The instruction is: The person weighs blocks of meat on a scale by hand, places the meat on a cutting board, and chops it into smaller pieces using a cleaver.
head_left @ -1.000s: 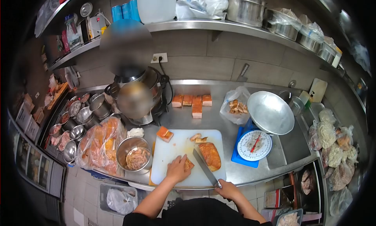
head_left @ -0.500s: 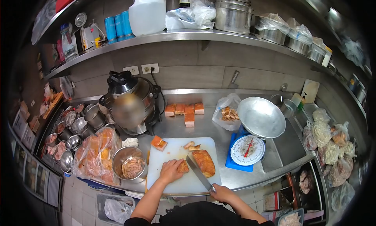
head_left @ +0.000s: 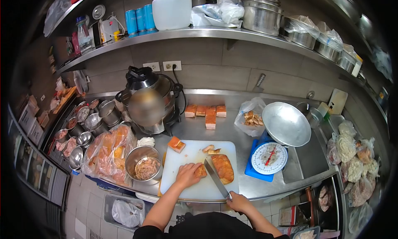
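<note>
Currently clasps the meat piece (head_left: 201, 171) on the cutting board (head_left: 177, 159) with the left hand (head_left: 188, 175), grips the knife (head_left: 215, 177) beside the slab (head_left: 223, 168) with the right hand (head_left: 239, 201); might nick the former by slipping leftward.

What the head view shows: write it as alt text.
A person's right hand holds a kitchen knife beside a browned slab of meat on a white cutting board; the left hand touches a smaller piece. Right of the board stands a dial scale; left, a metal pot of meat strips.
</note>
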Motion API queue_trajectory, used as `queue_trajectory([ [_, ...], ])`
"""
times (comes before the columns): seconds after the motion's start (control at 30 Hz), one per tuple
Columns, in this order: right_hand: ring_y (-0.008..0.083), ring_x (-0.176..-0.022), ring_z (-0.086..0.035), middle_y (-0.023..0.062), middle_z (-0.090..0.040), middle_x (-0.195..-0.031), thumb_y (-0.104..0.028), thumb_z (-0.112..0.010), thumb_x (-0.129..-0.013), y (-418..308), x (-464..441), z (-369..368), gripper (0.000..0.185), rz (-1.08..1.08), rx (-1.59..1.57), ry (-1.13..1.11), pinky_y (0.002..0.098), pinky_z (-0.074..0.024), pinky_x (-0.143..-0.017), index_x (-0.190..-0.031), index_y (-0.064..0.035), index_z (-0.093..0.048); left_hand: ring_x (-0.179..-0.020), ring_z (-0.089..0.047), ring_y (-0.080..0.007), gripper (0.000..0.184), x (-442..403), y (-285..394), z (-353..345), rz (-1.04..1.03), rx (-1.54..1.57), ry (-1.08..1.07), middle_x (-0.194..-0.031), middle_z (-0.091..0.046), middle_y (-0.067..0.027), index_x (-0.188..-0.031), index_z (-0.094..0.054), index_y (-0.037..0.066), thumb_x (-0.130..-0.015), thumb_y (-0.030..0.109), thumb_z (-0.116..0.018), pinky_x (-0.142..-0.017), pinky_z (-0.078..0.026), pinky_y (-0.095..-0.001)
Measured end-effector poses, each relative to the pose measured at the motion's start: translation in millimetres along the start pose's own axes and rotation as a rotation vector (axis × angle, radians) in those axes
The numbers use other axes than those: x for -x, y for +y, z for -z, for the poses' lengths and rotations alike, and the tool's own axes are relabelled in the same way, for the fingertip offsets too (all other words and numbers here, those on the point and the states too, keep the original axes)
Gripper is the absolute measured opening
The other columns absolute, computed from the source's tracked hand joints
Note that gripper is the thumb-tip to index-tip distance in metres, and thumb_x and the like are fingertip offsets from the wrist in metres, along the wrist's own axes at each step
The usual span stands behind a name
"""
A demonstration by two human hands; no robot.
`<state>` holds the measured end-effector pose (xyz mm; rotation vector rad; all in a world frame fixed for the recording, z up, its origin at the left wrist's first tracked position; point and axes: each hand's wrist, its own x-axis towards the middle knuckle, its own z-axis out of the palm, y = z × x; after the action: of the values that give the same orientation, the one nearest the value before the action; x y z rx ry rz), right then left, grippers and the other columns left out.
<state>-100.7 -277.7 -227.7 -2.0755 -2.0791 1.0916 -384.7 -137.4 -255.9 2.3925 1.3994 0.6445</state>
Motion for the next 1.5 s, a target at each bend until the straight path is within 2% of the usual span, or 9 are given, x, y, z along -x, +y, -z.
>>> queue_trajectory([
  [0.17,0.0444,-0.089,-0.071,0.0253,-0.073,-0.092,-0.037,-0.058,-0.096,4.8,-1.5,-3.4,0.038,0.011,-0.001,0.022,0.0540,-0.0552,-0.083,-0.119,-0.0062,-0.057,-0.116,-0.058,-0.0273,0.075,8.7,9.8,-5.1,0.063,-0.046,0.023,-0.118,-0.063,-0.0066,-0.145,-0.054,0.022,-0.074,0.029,-0.078,-0.099,-0.041,-0.0425],
  [0.77,0.0480,-0.098,-0.068,0.0286,-0.071,-0.101,-0.033,-0.059,-0.095,3.1,6.9,-2.8,0.036,-0.017,-0.088,0.010,0.0571,-0.0528,-0.088,-0.117,-0.0042,-0.055,-0.114,-0.058,-0.0266,0.074,11.5,16.8,-11.6,0.098,-0.058,0.100,-0.118,-0.063,-0.0060,-0.143,-0.056,0.022,-0.074,0.031,-0.080,-0.098,-0.041,-0.0428],
  [0.97,0.0488,-0.091,-0.068,0.0287,-0.071,-0.093,-0.037,-0.052,-0.100,6.4,5.4,-12.0,0.035,0.023,-0.064,0.071,0.0581,-0.0526,-0.084,-0.115,-0.0054,-0.056,-0.115,-0.058,-0.0271,0.073,11.8,16.6,-12.7,0.112,-0.061,0.097,-0.118,-0.063,-0.0063,-0.142,-0.056,0.023,-0.073,0.029,-0.079,-0.098,-0.041,-0.0432],
  [1.03,0.0478,-0.099,-0.069,0.0286,-0.071,-0.102,-0.032,-0.059,-0.094,1.3,7.6,-5.7,0.037,-0.013,-0.068,0.020,0.0571,-0.0531,-0.089,-0.117,-0.0036,-0.055,-0.115,-0.058,-0.0271,0.073,11.7,15.8,-13.0,0.119,-0.074,0.088,-0.118,-0.063,-0.0063,-0.142,-0.056,0.023,-0.073,0.029,-0.079,-0.098,-0.041,-0.0433],
  [1.23,0.0486,-0.099,-0.068,0.0292,-0.071,-0.101,-0.031,-0.059,-0.094,-2.2,9.8,-5.5,0.037,0.006,-0.069,0.057,0.0578,-0.0527,-0.089,-0.117,-0.0030,-0.055,-0.120,-0.057,-0.0294,0.075,8.2,10.7,-8.8,0.133,-0.064,0.013,-0.125,-0.062,-0.0096,-0.144,-0.054,0.021,-0.075,0.032,-0.080,-0.100,-0.042,-0.0447],
  [1.3,0.0493,-0.096,-0.068,0.0296,-0.071,-0.099,-0.028,-0.058,-0.094,0.2,7.8,-8.4,0.034,-0.005,-0.088,0.070,0.0589,-0.0528,-0.087,-0.117,-0.0040,-0.055,-0.127,-0.056,-0.0311,0.075,7.9,0.8,-3.5,0.035,0.080,0.008,-0.134,-0.059,-0.0143,-0.146,-0.052,0.014,-0.081,0.039,-0.081,-0.106,-0.042,-0.0454],
  [1.33,0.0439,-0.084,-0.071,0.0233,-0.072,-0.085,-0.031,-0.057,-0.096,0.6,7.8,-8.5,0.029,-0.038,-0.113,0.063,0.0548,-0.0552,-0.079,-0.112,-0.0081,-0.057,-0.129,-0.054,-0.0320,0.074,9.1,-8.9,-6.1,0.078,0.267,0.071,-0.138,-0.057,-0.0158,-0.146,-0.052,0.010,-0.084,0.041,-0.079,-0.109,-0.042,-0.0445],
  [1.37,0.0444,-0.089,-0.071,0.0244,-0.072,-0.090,-0.030,-0.058,-0.095,3.0,7.1,-9.9,0.028,-0.027,-0.114,0.061,0.0545,-0.0550,-0.080,-0.112,-0.0076,-0.058,-0.132,-0.053,-0.0328,0.074,12.0,-18.8,-7.3,0.123,0.447,0.144,-0.141,-0.056,-0.0173,-0.146,-0.051,0.007,-0.088,0.043,-0.078,-0.112,-0.041,-0.0435],
  [1.5,0.0451,-0.093,-0.070,0.0248,-0.073,-0.094,-0.028,-0.060,-0.094,4.0,8.8,-11.4,0.028,-0.006,-0.123,0.093,0.0536,-0.0547,-0.082,-0.113,-0.0070,-0.058,-0.133,-0.052,-0.0332,0.071,29.2,-30.8,17.2,0.295,0.475,0.199,-0.141,-0.056,-0.0182,-0.145,-0.052,0.003,-0.091,0.042,-0.076,-0.112,-0.042,-0.0411],
])
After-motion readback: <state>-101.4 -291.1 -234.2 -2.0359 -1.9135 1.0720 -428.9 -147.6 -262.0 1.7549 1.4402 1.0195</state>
